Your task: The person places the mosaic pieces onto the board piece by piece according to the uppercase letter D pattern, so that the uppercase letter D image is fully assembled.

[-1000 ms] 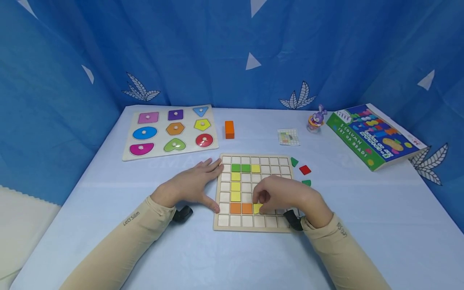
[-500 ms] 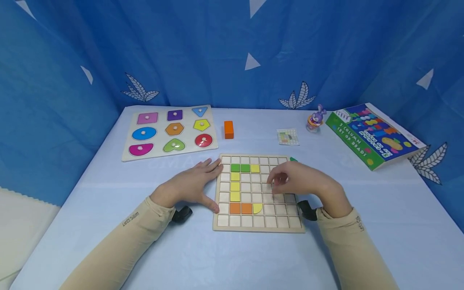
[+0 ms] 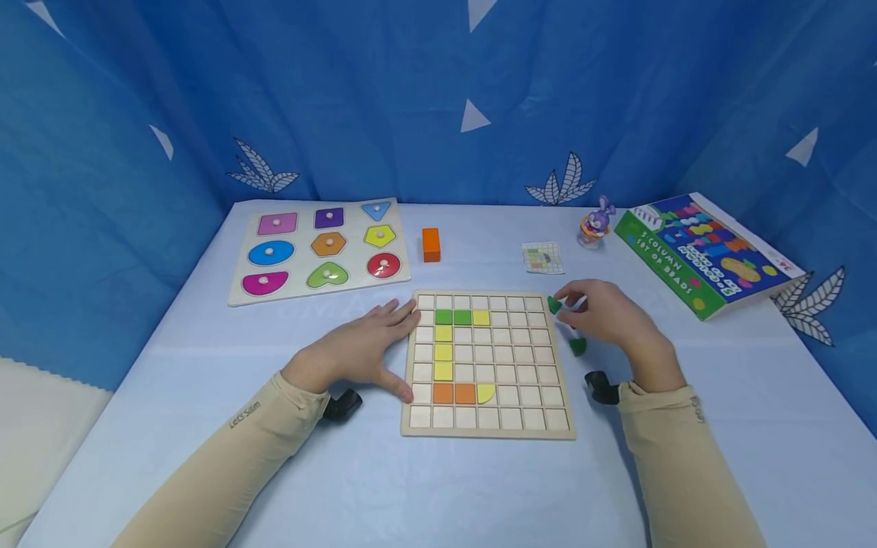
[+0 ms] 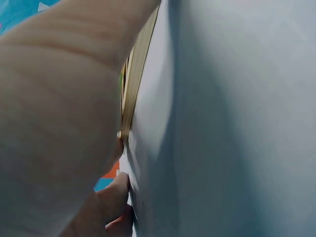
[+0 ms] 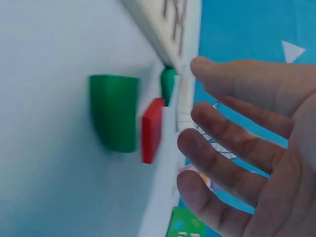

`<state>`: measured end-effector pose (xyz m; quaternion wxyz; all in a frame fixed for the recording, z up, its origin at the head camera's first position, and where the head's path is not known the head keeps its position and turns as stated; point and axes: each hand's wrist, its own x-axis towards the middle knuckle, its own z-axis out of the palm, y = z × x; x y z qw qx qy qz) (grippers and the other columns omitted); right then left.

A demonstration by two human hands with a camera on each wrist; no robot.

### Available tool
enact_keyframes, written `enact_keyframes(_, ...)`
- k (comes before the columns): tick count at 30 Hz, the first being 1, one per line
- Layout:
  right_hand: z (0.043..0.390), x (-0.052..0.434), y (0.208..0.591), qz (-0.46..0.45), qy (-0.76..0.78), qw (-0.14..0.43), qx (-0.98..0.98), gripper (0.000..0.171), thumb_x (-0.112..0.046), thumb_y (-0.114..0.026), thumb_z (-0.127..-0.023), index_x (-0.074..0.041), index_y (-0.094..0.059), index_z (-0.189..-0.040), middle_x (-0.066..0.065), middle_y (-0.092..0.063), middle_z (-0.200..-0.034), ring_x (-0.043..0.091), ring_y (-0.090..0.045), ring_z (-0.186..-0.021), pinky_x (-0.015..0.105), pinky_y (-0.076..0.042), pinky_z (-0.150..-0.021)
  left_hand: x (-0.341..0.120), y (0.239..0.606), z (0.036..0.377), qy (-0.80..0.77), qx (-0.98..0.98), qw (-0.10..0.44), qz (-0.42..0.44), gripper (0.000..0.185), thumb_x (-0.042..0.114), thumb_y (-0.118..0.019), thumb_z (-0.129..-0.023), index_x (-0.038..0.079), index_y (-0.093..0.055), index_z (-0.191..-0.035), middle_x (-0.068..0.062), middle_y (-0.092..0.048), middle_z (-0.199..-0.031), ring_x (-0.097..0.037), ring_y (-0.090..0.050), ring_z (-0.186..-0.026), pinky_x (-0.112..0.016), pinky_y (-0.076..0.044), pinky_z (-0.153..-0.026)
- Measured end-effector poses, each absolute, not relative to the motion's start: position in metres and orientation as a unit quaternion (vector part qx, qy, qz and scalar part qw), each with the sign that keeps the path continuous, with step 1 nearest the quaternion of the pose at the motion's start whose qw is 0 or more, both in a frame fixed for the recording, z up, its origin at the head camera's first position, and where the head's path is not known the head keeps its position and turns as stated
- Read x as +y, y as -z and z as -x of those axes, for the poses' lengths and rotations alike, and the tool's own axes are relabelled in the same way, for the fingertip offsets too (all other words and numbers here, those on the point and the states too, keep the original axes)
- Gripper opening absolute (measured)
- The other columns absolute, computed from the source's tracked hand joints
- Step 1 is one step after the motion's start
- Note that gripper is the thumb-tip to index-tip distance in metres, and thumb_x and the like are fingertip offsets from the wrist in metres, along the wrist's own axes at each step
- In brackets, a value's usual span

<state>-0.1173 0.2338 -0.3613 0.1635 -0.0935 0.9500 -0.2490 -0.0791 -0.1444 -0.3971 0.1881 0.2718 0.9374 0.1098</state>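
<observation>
My left hand [image 3: 359, 346] rests at the left edge of a wooden grid board [image 3: 488, 434], fingers spread and thumb touching its side. On the board lie green tiles [image 3: 463, 317], orange tiles [image 3: 465, 393], several yellow square tiles [image 3: 443, 352] and a yellow rounded tile [image 3: 486, 393]. My right hand [image 3: 599, 310] hovers past the board's right side, fingers apart and holding nothing. Close to it lie one green tile [image 3: 554, 305] and another green tile [image 3: 578, 346]. A red tile [image 5: 152, 131] shows between them in the right wrist view; the hand hides it from the head view.
Behind the board are a shape puzzle [image 3: 301, 285], an orange block [image 3: 431, 245], a small printed grid card [image 3: 543, 258] and a purple rabbit figure [image 3: 594, 222]. A colourful box [image 3: 712, 255] lies at the back right. Blue curtain [image 3: 384, 99] hangs behind the table.
My right hand has left the yellow rounded tile on the board and moved right and away, to the loose tiles. The left hand stays put.
</observation>
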Motion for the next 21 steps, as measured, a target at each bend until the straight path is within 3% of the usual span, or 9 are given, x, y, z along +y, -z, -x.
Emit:
enact_keyframes(3,0.122,0.236,0.37,0.105,0.247,0.158,0.95,0.042,-0.014,-0.069,-0.096,0.001,-0.061,-0.134,0.024,-0.058,-0.122,0.031,-0.058,-0.094,0.04,-0.053,-0.072,-0.144,0.398,0.079,-0.111,0.937,0.189,-0.271,0.138,0.087,-0.071,-0.055,0.016,-0.02,-0.162,0.002,-0.007,-0.168,-0.025,-0.001,-0.154,-0.046,-0.013,-0.122)
enact_keyframes(10,0.123,0.237,0.375,0.072,0.2,0.18,0.96,0.044,-0.019,-0.065,-0.099,0.001,-0.059,-0.138,0.027,-0.054,-0.131,0.037,-0.053,-0.107,0.052,-0.051,-0.087,-0.144,0.397,0.08,-0.111,0.937,0.188,-0.272,0.138,0.087,-0.071,-0.055,0.016,-0.02,-0.162,0.002,-0.006,-0.168,-0.024,-0.001,-0.154,-0.045,-0.013,-0.122)
enact_keyframes(17,0.12,0.239,0.372,0.042,0.203,0.165,0.964,0.036,-0.022,-0.073,-0.093,0.003,-0.07,-0.119,0.021,-0.065,-0.114,0.028,-0.056,-0.085,0.039,-0.05,-0.069,-0.144,0.397,0.08,-0.113,0.937,0.189,-0.27,0.138,0.087,-0.072,-0.055,0.016,-0.021,-0.162,0.002,-0.007,-0.168,-0.025,-0.002,-0.154,-0.045,-0.014,-0.122)
enact_keyframes(21,0.12,0.238,0.373,0.045,0.215,0.16,0.962,0.033,-0.019,-0.074,-0.092,0.004,-0.069,-0.116,0.019,-0.066,-0.109,0.028,-0.058,-0.084,0.039,-0.051,-0.07,-0.143,0.397,0.079,-0.109,0.938,0.191,-0.266,0.139,0.087,-0.072,-0.054,0.017,-0.02,-0.162,0.002,-0.006,-0.168,-0.025,-0.002,-0.154,-0.045,-0.014,-0.122)
